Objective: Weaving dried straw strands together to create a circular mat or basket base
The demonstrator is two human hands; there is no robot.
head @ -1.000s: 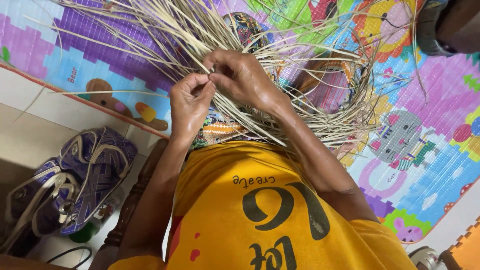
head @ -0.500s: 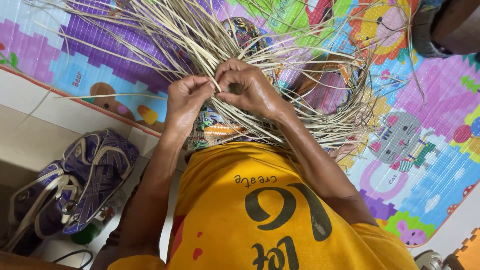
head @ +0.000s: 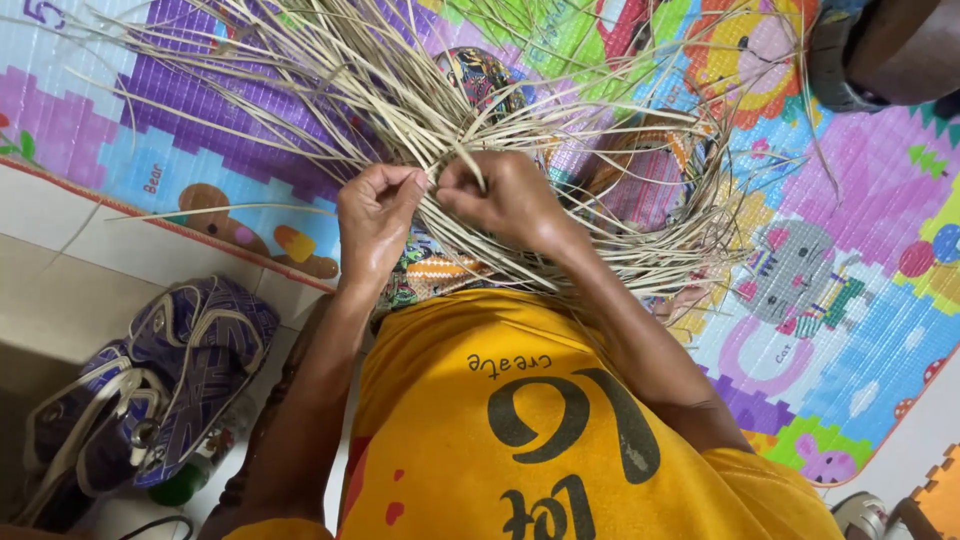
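Observation:
A loose tangle of thin pale reed strips (head: 600,160) fans out over my lap and the colourful play mat (head: 850,300). My left hand (head: 375,215) pinches a few strips between thumb and fingers at the centre of the bundle. My right hand (head: 505,195) is curled right beside it, fingers closed on neighbouring strips, the two hands nearly touching. Patterned cloth (head: 440,270) over my legs shows beneath the strips. My yellow shirt (head: 540,420) fills the lower middle.
A purple and white patterned bag (head: 150,380) with straps lies on the tiled floor at lower left, a green bottle (head: 185,482) beside it. A dark rounded object (head: 880,50) sits at the top right corner. An orange mat edge (head: 935,500) shows at lower right.
Both hands have dropped slightly lower in the bundle and closed tighter together; the right hand's fingers have tucked in over the strips.

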